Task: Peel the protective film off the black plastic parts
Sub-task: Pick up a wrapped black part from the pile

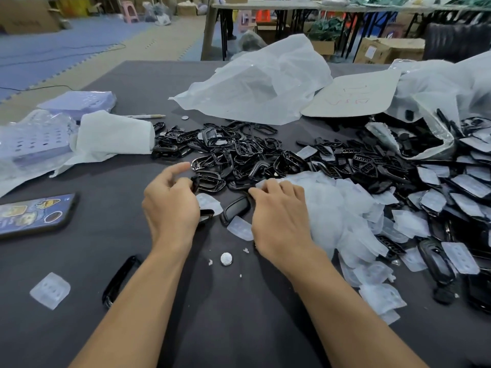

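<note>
I judge this to be the gap between two peels. The left hand (pixel 170 208) pinches a small black part (pixel 195 182) between the thumb and its curled fingers (pixel 183 183), with the forefinger lifted free above. The part is small and half hidden, so I cannot tell whether any film clings to it. The right hand (pixel 279 216) lies knuckles-up, its fingers (pixel 268 188) bent down at the edge of the heap of peeled film (pixel 334 208). I cannot tell whether they grip anything.

Between the two sets of fingers a second black part (pixel 236 208) lies on the worktop (pixel 93 248). It looks bare and glossy, and it is close to the right forefinger tip, but I cannot tell if they touch. One loose film piece (pixel 211 203) sits just beside the left fingers, and another (pixel 240 229) lies just on my side of the second part. Just beyond both hands is the pile of bare black frames (pixel 233 158). The film-covered parts (pixel 467 187) wait well off to the right of the right fingers.

I think the next move is to release the pinched part onto the bare pile, if it is clean, then fetch a covered one from the right. That calls for one hand bracing the part, a nail under a film corner and a steady pull, so the film lifts off whole.
</note>
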Action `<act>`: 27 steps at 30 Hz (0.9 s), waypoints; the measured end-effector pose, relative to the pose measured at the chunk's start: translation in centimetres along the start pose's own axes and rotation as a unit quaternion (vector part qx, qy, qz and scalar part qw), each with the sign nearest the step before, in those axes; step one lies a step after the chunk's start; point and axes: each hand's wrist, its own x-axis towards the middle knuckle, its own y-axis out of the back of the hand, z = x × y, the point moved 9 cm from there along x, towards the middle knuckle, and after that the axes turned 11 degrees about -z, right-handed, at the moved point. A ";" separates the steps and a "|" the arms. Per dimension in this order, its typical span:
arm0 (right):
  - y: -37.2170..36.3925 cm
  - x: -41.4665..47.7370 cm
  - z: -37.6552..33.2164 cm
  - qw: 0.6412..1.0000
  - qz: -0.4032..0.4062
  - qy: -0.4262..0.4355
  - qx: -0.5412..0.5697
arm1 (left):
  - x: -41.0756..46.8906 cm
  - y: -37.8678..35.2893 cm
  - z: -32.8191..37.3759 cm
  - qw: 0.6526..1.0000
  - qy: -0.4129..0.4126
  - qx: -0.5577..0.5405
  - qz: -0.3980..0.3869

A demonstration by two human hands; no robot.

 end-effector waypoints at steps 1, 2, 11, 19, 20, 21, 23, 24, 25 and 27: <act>-0.1 0.0 0.1 1.000 0.000 -0.008 -0.009 | 0.0 -0.1 0.2 1.000 -0.006 0.009 -0.003; -0.1 -0.1 0.2 1.000 0.007 -0.015 -0.016 | 0.0 -0.2 0.3 1.000 -0.011 0.017 -0.007; 0.7 0.4 0.5 0.998 0.058 -0.034 0.019 | -0.4 -2.1 0.0 0.996 -0.015 0.009 -0.086; 2.8 -2.2 2.7 0.888 0.218 -0.013 0.405 | -0.3 -4.0 0.2 0.985 -0.043 -0.081 -0.144; 2.4 -2.1 2.8 0.864 0.202 -0.009 0.461 | -0.3 -4.1 0.2 0.984 -0.047 -0.093 -0.142; 2.0 -1.9 2.8 0.845 0.186 -0.009 0.501 | -0.3 -4.2 0.3 0.983 -0.050 -0.100 -0.143; 1.2 -1.6 3.0 0.810 0.153 -0.018 0.566 | -0.7 -4.7 0.3 0.982 -0.050 -0.107 -0.151; 1.0 -1.5 3.0 0.793 0.142 -0.021 0.592 | -0.9 -4.9 0.3 0.979 -0.046 -0.121 -0.158; 0.8 -1.4 3.1 0.780 0.134 -0.020 0.611 | -1.2 -5.2 0.3 0.975 -0.042 -0.144 -0.166; 0.8 -1.3 3.2 0.769 0.128 -0.011 0.626 | -1.6 -5.5 0.6 0.971 -0.052 -0.157 -0.174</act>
